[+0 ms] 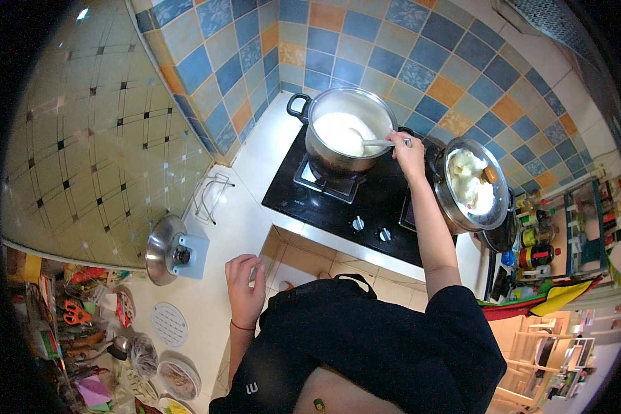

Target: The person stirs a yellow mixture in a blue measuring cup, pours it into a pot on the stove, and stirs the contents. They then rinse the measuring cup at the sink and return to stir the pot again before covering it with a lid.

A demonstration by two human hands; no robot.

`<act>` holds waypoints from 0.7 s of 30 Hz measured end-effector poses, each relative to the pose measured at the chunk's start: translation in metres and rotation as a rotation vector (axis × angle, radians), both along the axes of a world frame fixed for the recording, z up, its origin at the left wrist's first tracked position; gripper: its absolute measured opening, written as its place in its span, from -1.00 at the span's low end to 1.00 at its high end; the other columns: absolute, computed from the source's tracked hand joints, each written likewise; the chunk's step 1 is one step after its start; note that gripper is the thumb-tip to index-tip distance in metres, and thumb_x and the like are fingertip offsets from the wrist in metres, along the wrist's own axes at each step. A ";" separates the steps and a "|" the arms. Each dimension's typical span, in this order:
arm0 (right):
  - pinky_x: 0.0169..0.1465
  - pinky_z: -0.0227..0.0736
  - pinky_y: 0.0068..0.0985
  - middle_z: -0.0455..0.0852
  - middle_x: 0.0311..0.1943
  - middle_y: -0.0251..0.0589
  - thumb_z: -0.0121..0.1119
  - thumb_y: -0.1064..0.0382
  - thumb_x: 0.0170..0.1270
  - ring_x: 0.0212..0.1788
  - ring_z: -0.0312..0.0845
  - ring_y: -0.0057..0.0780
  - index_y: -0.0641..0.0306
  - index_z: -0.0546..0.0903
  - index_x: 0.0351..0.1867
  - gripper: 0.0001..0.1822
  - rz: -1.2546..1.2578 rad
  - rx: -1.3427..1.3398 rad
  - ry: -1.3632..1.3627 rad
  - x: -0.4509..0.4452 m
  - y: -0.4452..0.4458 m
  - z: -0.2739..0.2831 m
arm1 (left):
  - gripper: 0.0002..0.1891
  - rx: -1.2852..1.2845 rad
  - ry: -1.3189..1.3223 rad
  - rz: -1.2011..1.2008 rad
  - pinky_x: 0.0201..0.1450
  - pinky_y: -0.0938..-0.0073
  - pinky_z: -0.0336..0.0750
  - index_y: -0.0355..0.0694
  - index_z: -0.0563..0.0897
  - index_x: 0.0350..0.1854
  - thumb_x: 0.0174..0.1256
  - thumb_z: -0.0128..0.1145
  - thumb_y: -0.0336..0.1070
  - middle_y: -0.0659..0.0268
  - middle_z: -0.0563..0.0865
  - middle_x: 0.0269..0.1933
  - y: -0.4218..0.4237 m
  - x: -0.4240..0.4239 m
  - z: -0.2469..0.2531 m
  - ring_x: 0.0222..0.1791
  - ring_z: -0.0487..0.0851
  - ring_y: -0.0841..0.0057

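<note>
My right hand (408, 155) grips the handle of a metal ladle (380, 143). The ladle's bowl end dips into a white liquid (340, 132) inside a deep stainless steel pot (379, 110) with black side handles. This pot stands on the left burner of a black glass gas hob (315, 203), its lower wall darkened. At the counter's edge, near my body, my left hand (245, 283) hangs with loosely curled fingers and holds nothing. The ladle's bowl is mostly hidden in the liquid.
A second pot (447, 220), covered by a glass lid (476, 181), sits on the right burner. Left are a wire rack (212, 199) and a metal lid (160, 253) on a pale blue stand (199, 257). Covered dishes (178, 379) and orange-handled scissors (76, 312) lie lower left; bottles (538, 255) stand right.
</note>
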State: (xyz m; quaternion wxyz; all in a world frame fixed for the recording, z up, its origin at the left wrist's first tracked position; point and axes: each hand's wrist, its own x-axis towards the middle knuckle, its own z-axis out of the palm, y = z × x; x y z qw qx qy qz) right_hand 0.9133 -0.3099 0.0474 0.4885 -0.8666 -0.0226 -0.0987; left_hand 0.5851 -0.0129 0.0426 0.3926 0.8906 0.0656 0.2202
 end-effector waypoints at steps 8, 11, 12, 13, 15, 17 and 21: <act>-0.69 -0.01 -0.73 0.45 -0.77 -0.40 0.00 -0.08 0.33 -0.77 0.21 -0.73 0.28 0.67 -0.37 -0.56 -0.108 0.507 0.252 -0.004 0.033 -0.017 | -0.86 0.011 0.004 -0.031 0.01 0.36 0.37 -0.30 0.57 -0.24 0.13 0.11 -0.50 0.16 0.57 -0.14 -0.001 0.007 0.004 -0.08 0.46 0.24; -0.69 -0.03 -0.73 0.44 -0.77 -0.41 -0.04 -0.09 0.34 -0.77 0.17 -0.73 0.28 0.66 -0.33 -0.55 -0.158 0.705 0.295 -0.010 0.030 -0.018 | -0.86 0.018 0.003 -0.038 0.01 0.36 0.37 -0.30 0.57 -0.23 0.13 0.11 -0.49 0.16 0.56 -0.15 -0.001 0.009 0.005 -0.08 0.46 0.24; -0.69 -0.03 -0.73 0.43 -0.76 -0.41 -0.05 -0.10 0.34 -0.77 0.17 -0.73 0.28 0.65 -0.31 -0.54 -0.170 0.763 0.299 -0.013 0.027 -0.019 | -0.86 0.020 0.004 -0.040 0.01 0.36 0.37 -0.30 0.57 -0.23 0.13 0.11 -0.49 0.15 0.56 -0.15 -0.001 0.010 0.005 -0.08 0.47 0.24; -0.69 -0.03 -0.73 0.43 -0.76 -0.41 -0.06 -0.11 0.35 -0.77 0.16 -0.73 0.28 0.65 -0.28 -0.53 -0.182 0.821 0.305 -0.017 0.024 -0.019 | -0.85 0.017 0.005 -0.042 0.01 0.36 0.37 -0.30 0.57 -0.23 0.13 0.11 -0.50 0.15 0.56 -0.15 -0.001 0.010 0.005 -0.08 0.47 0.24; -0.69 -0.02 -0.72 0.44 -0.75 -0.38 -0.06 -0.09 0.35 -0.77 0.18 -0.72 0.31 0.63 -0.26 -0.54 -0.183 0.949 0.309 -0.027 0.017 -0.018 | -0.85 0.011 0.007 -0.046 0.01 0.37 0.37 -0.31 0.57 -0.23 0.13 0.11 -0.50 0.15 0.56 -0.15 -0.001 0.010 0.004 -0.08 0.47 0.24; -0.70 0.01 -0.72 0.44 -0.73 -0.35 -0.10 -0.09 0.37 -0.76 0.18 -0.70 0.32 0.60 -0.19 -0.53 -0.193 1.054 0.311 -0.037 0.011 -0.016 | -0.85 0.006 0.009 -0.054 0.01 0.37 0.37 -0.31 0.57 -0.23 0.14 0.11 -0.50 0.15 0.56 -0.15 -0.002 0.011 0.003 -0.08 0.47 0.24; -0.69 0.02 -0.73 0.44 -0.72 -0.34 -0.12 -0.07 0.38 -0.74 0.20 -0.69 0.30 0.55 -0.13 -0.55 -0.237 1.201 0.299 -0.057 0.003 -0.015 | -0.86 -0.001 0.014 -0.055 0.03 0.39 0.36 -0.28 0.58 -0.24 0.14 0.12 -0.49 0.19 0.57 -0.15 -0.004 0.014 0.003 -0.08 0.48 0.27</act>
